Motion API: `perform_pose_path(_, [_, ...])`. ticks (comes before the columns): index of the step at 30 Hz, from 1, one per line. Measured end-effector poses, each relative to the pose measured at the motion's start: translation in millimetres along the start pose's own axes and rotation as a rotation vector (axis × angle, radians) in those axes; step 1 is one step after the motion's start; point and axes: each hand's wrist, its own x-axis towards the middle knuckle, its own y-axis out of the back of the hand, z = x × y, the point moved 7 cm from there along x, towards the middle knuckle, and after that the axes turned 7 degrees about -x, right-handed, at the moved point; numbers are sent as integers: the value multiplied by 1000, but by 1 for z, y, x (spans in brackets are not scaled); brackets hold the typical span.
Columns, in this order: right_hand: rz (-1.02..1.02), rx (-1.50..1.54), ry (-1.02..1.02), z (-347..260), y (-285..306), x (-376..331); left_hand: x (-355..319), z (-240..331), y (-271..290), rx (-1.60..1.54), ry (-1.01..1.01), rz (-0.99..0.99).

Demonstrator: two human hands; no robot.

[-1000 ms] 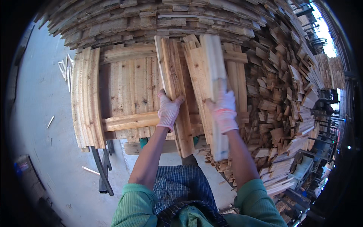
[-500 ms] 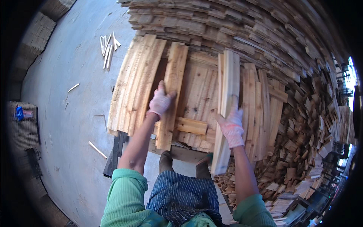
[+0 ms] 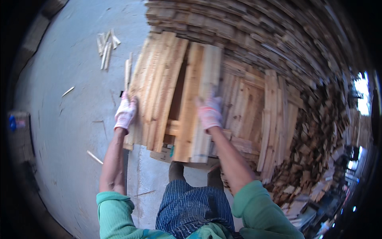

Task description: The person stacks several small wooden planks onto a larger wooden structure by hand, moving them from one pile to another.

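My left hand (image 3: 126,111), in a pale knit glove, is against the left edge of a row of wooden boards (image 3: 157,87), its fingers stretched out beside a thin upright strip (image 3: 127,73). My right hand (image 3: 209,113), gloved and smeared by motion, grips a pale wooden board (image 3: 210,67) at the right of the row. Left of that board lies a yellowish board (image 3: 190,103), touching or nearly touching it. A dark gap separates the yellowish board from the row. A crosspiece (image 3: 172,127) shows in the gap.
More boards (image 3: 270,119) lie to the right. A tall stack of wood (image 3: 238,32) rises behind, and a heap of short offcuts (image 3: 308,147) slopes down at the right. Loose sticks (image 3: 106,49) are scattered over the grey floor (image 3: 75,139) at left.
My left hand has left the yellowish board for the row's outer left edge. My right hand has moved left with the pale board, which now sits beside the yellowish one.
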Motion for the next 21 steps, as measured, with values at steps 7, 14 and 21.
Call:
perform_pose_path(7, [-182,229,-26,11,37,-26,11,-7,15,148,0,94])
perform_pose_path(14, [-43,-706,-377,252,182,-56,-116,188,-114,-433,-427,-94])
perform_pose_path(21, [-75,-66,-219,304,223,-55,-222,301,-361,-604,-126,-544])
